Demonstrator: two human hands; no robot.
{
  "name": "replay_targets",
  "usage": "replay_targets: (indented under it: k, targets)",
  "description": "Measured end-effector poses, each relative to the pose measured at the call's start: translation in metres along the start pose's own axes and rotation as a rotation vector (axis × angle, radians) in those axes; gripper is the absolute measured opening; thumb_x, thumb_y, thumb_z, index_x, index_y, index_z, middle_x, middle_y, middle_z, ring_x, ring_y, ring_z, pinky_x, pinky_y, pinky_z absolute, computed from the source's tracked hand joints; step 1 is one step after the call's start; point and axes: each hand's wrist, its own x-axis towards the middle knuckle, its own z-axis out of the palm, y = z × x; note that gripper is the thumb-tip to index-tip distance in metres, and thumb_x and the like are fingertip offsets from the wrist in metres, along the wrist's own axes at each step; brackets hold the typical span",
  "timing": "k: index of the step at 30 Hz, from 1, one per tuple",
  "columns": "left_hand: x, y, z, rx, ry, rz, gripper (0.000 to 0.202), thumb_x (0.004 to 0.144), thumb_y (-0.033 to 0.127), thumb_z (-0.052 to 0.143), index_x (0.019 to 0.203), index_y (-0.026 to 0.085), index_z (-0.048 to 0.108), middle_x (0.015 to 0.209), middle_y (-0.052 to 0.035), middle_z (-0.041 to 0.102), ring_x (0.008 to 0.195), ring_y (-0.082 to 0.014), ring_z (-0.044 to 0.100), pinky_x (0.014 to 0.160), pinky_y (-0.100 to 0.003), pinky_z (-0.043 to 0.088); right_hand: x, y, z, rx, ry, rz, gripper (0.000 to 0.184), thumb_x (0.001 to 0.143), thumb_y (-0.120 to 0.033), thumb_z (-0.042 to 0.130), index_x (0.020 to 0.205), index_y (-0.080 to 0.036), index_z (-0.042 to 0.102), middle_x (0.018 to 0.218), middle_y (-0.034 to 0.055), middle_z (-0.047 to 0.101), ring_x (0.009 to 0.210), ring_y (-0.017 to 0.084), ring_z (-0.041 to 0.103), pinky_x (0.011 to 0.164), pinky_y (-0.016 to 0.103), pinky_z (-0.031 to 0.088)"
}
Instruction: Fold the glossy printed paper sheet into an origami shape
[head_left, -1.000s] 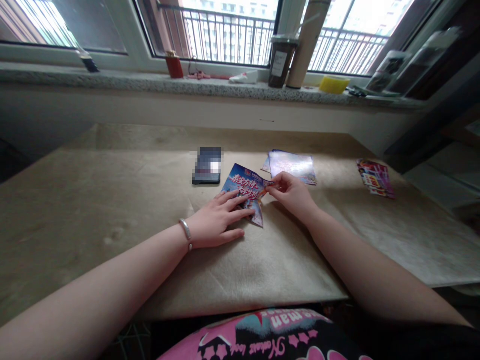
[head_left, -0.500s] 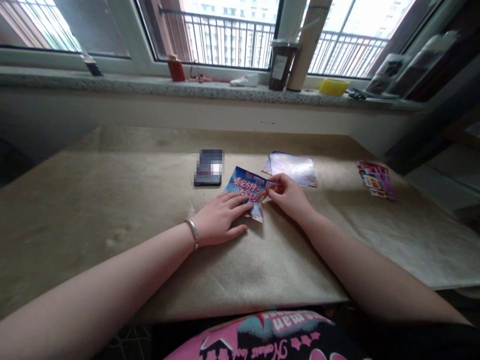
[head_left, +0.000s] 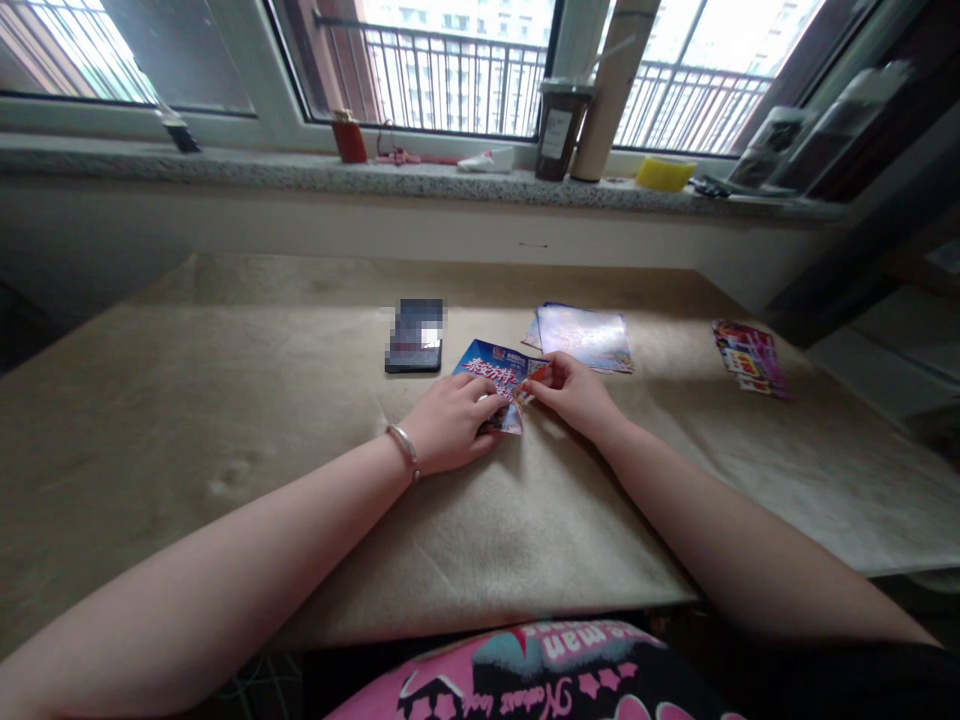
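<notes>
A blue printed flyer (head_left: 486,366) with large pink-and-white characters lies on the table in front of me, its right side folded or lifted. My left hand (head_left: 455,418), with a silver bangle at the wrist, is on the flyer's lower left part, fingers bent and thumb near the bottom edge. Between thumb and fingertips, my right hand (head_left: 571,392) pinches the raised right part of the flyer, where an orange picture shows. Both hands' fingertips are close together, and the left palm covers the flyer's lower left corner.
A pixelated dark phone (head_left: 417,336) lies left of the flyer. Behind my right hand are some glossy sheets (head_left: 586,338), and farther right a fan of colourful cards (head_left: 750,358). On the windowsill stand a dark lidded cup (head_left: 561,135), a cardboard tube (head_left: 607,110) and a yellow item (head_left: 664,174).
My left hand has gone from lying flat with spread fingers to bent fingers, moving slightly up and right. My right hand keeps its pinch, shifted slightly; the flyer's lower edge sits a little higher.
</notes>
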Motion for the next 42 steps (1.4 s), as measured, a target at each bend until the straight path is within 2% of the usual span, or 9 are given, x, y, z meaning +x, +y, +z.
replay_targets:
  k: [6,11,15,18,22,26,33,39,42]
  targets:
    - [-0.001,-0.001,0.0,-0.049,0.09,-0.053,0.041,0.08,0.03,0.058,0.117,0.014,0.055,0.108,-0.0108,0.064,0.101,-0.0256,0.057,0.089,-0.039,0.047,-0.002,-0.001,0.0,-0.088,0.033,0.017,0.023,0.068,-0.022,0.066,0.085,-0.022,0.05,0.072,-0.0008,0.065,0.063,0.016,0.062,0.064,0.033,0.052]
    - [0.0,-0.006,0.004,-0.106,0.172,-0.093,0.053,0.082,0.03,0.057,0.13,0.013,0.044,0.111,-0.0127,0.065,0.101,-0.0259,0.061,0.088,-0.04,0.049,-0.003,-0.001,0.001,-0.029,-0.006,-0.04,0.025,0.069,-0.027,0.067,0.089,-0.022,0.052,0.078,0.0006,0.067,0.069,0.017,0.065,0.07,0.035,0.054]
    - [-0.001,-0.009,0.008,-0.14,0.219,-0.104,0.069,0.081,0.029,0.058,0.141,0.011,0.029,0.123,-0.0175,0.057,0.109,-0.0298,0.057,0.092,-0.044,0.048,-0.006,-0.007,-0.002,-0.04,-0.011,-0.104,0.024,0.072,-0.028,0.066,0.091,-0.022,0.054,0.079,0.0016,0.068,0.07,0.017,0.065,0.069,0.034,0.054]
    - [-0.002,-0.009,0.009,-0.18,0.308,-0.104,0.075,0.08,0.027,0.059,0.144,0.012,0.022,0.133,-0.0196,0.045,0.117,-0.0307,0.051,0.095,-0.044,0.048,-0.01,-0.015,-0.003,-0.16,0.022,-0.177,0.023,0.073,-0.027,0.066,0.094,-0.021,0.056,0.078,0.0021,0.068,0.066,0.016,0.063,0.063,0.032,0.053]
    - [-0.002,-0.01,0.011,-0.153,0.464,-0.062,0.08,0.079,0.025,0.062,0.146,0.014,0.019,0.136,-0.0195,0.036,0.126,-0.0322,0.041,0.103,-0.047,0.043,-0.017,-0.026,-0.002,-0.287,0.023,-0.287,0.019,0.076,-0.022,0.064,0.094,-0.02,0.059,0.075,0.0013,0.068,0.062,0.014,0.062,0.061,0.028,0.052]
    - [-0.002,-0.011,0.011,-0.053,0.556,-0.02,0.081,0.079,0.029,0.064,0.145,0.015,0.021,0.138,-0.0184,0.037,0.128,-0.0335,0.037,0.108,-0.051,0.035,-0.021,-0.032,0.0,-0.341,0.018,-0.341,0.015,0.077,-0.02,0.063,0.093,-0.02,0.062,0.079,0.0029,0.07,0.066,0.014,0.064,0.062,0.028,0.053]
    - [-0.004,-0.009,0.007,-0.08,0.444,-0.023,0.072,0.081,0.028,0.061,0.144,0.018,0.026,0.132,-0.0126,0.049,0.128,-0.0311,0.037,0.109,-0.05,0.032,-0.023,-0.034,0.001,-0.28,0.007,-0.35,0.006,0.078,-0.025,0.065,0.082,-0.021,0.065,0.078,0.0015,0.07,0.065,0.014,0.064,0.06,0.028,0.055]
    - [-0.003,-0.011,0.007,-0.122,0.432,-0.026,0.069,0.083,0.031,0.059,0.144,0.019,0.027,0.127,-0.0122,0.053,0.124,-0.0275,0.044,0.111,-0.05,0.029,-0.023,-0.031,0.003,-0.204,-0.006,-0.333,0.007,0.078,-0.028,0.065,0.08,-0.021,0.067,0.078,0.0018,0.07,0.069,0.014,0.064,0.062,0.028,0.054]
    - [-0.003,-0.01,0.005,-0.134,0.434,-0.044,0.06,0.083,0.031,0.059,0.138,0.02,0.036,0.122,-0.0103,0.057,0.12,-0.0253,0.048,0.112,-0.049,0.028,-0.024,-0.032,0.003,-0.18,-0.032,-0.364,0.005,0.078,-0.026,0.065,0.081,-0.022,0.068,0.078,0.0013,0.069,0.07,0.013,0.063,0.062,0.026,0.054]
